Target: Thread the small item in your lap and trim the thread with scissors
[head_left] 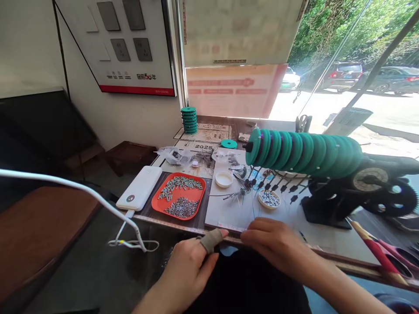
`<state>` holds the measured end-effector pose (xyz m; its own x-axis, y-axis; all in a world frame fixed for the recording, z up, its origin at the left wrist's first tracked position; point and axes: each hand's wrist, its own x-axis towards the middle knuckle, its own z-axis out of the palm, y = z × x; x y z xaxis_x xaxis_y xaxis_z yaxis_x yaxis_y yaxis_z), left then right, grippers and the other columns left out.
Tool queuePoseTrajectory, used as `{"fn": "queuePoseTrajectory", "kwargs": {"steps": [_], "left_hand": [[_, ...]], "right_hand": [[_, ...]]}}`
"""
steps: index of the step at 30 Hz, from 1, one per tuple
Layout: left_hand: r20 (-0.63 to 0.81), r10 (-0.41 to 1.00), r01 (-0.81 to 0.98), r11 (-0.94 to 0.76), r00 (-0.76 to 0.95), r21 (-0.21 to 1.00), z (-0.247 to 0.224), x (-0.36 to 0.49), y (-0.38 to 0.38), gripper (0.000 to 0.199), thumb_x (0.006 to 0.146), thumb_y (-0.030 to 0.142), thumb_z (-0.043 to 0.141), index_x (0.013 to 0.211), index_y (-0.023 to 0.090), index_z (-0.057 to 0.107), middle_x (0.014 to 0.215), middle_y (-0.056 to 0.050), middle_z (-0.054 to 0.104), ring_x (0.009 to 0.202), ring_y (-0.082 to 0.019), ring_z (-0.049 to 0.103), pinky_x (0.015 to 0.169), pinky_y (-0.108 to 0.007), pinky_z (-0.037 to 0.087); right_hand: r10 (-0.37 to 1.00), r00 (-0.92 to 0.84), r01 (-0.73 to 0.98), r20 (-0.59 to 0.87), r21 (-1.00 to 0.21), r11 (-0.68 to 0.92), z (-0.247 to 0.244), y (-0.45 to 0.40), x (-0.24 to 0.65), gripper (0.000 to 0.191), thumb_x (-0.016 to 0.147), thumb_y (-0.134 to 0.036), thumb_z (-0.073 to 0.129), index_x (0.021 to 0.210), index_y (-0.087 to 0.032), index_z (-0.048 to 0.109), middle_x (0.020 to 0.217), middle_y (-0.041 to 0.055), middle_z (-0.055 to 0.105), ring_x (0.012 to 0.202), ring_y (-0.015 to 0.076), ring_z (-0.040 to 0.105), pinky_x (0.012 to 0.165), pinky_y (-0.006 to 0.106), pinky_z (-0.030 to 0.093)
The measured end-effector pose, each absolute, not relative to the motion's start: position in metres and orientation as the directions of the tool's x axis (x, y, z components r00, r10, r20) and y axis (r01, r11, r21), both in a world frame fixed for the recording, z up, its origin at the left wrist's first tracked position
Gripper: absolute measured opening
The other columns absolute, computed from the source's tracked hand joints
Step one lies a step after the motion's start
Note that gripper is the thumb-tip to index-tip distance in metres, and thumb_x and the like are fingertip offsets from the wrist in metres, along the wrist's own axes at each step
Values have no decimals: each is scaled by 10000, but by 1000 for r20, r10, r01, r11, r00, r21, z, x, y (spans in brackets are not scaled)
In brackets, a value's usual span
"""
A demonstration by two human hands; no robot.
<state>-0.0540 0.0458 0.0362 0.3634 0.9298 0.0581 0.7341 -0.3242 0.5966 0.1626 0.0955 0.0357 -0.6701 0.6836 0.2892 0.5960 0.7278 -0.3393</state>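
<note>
At the table's front edge is my left hand, its taped index finger stretched out and the thumb apart below it; nothing shows between them. My right hand is just right of it, fingers bent and pressed together over the same edge; what they hold, if anything, is hidden. Thin blue strands rise near its fingertips. Beyond are a white board, a round dish of small silvery pieces and a machine with a row of green discs, thin rods with dark clips hanging below.
An orange tray with metal pins and small parts lies left, beside a white power bank with a cable. Behind are a small white dish, plastic bags and stacked green discs. Scissors lie at right.
</note>
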Motion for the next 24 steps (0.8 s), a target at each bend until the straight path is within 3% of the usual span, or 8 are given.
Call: {"fn": "queuePoseTrajectory", "kwargs": {"steps": [5,9,12,19,24], "left_hand": [[-27,864,829,-473,502,298,37,-59,59,604,766,109,450,1332,277,325,713,-6,652,637,-168,611,570,-232,431],[-63,826,828,-559,560,38,33,-54,59,692,703,26,429,1348,234,291,611,9,631,523,-165,591,444,-227,343],[19,817,814,-571,576,-110,24,-50,54,749,603,24,473,1325,167,332,527,37,582,440,-162,544,394,-249,268],[137,832,842,-521,537,-137,13,-45,49,763,542,28,500,1289,101,367,497,49,558,416,-154,525,387,-282,202],[187,837,856,-488,515,-171,13,-41,47,759,516,5,517,1262,87,408,483,47,543,408,-147,515,390,-283,211]], "right_hand": [[671,-735,646,-92,-396,653,47,120,160,407,831,-342,204,766,-235,591,696,-33,540,621,-52,331,604,104,167],[715,-682,699,-154,-423,576,41,117,163,439,830,-370,173,741,-218,576,732,-33,541,651,-54,341,620,103,169],[771,-623,718,-129,-487,498,35,112,167,432,829,-365,186,764,-238,593,741,-31,551,667,-61,376,623,93,199],[868,-481,700,-124,-651,295,35,105,166,386,820,-353,256,754,-247,621,751,-31,568,669,-82,449,630,40,286],[880,-453,676,-139,-697,238,39,106,163,347,809,-333,302,734,-225,623,719,-30,567,643,-88,455,606,21,293]]}}
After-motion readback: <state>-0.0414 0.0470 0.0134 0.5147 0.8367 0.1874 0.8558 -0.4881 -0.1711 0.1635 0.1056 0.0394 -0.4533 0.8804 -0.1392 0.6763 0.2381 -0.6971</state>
